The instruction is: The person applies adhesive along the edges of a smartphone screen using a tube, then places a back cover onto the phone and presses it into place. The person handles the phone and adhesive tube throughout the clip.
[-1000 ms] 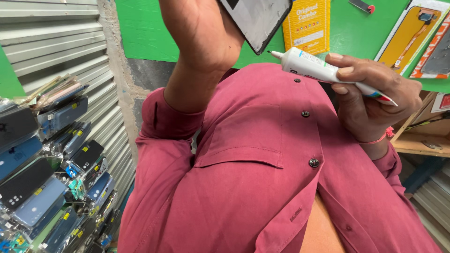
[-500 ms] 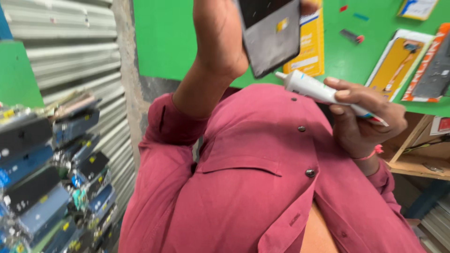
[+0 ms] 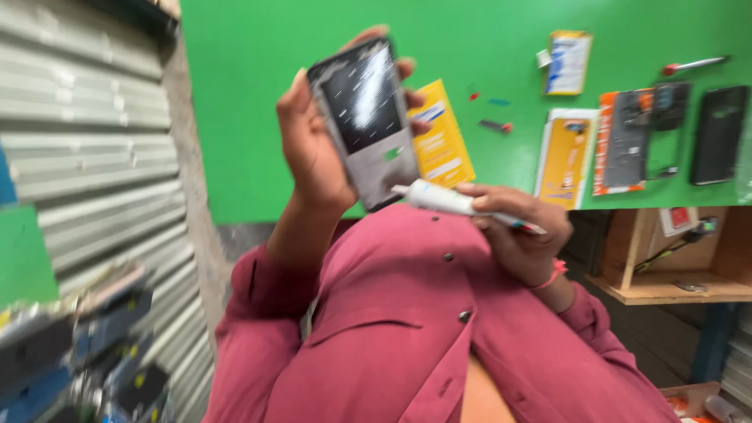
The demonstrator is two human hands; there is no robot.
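My left hand (image 3: 313, 157) is raised and grips a phone body (image 3: 364, 117) by its edges; it has a dark, scuffed upper part and a grey lower part. My right hand (image 3: 521, 235) holds a white glue tube (image 3: 439, 198) with its nozzle pointing left. The nozzle tip sits at the phone's lower edge. Both arms are in maroon sleeves (image 3: 407, 337) that fill the lower part of the view.
A green worktop (image 3: 251, 94) carries yellow packets (image 3: 443, 141), an orange packet with a dark panel (image 3: 627, 141), a black phone (image 3: 719, 133) and a red-handled tool (image 3: 693, 64). A wooden shelf (image 3: 666, 286) is at right. Stacked phone parts (image 3: 78, 352) and a corrugated shutter (image 3: 86, 157) are at left.
The phone in my left hand has come fully into view and lower in the frame. The tube's nozzle now meets the phone's lower edge. The view has shifted toward the worktop.
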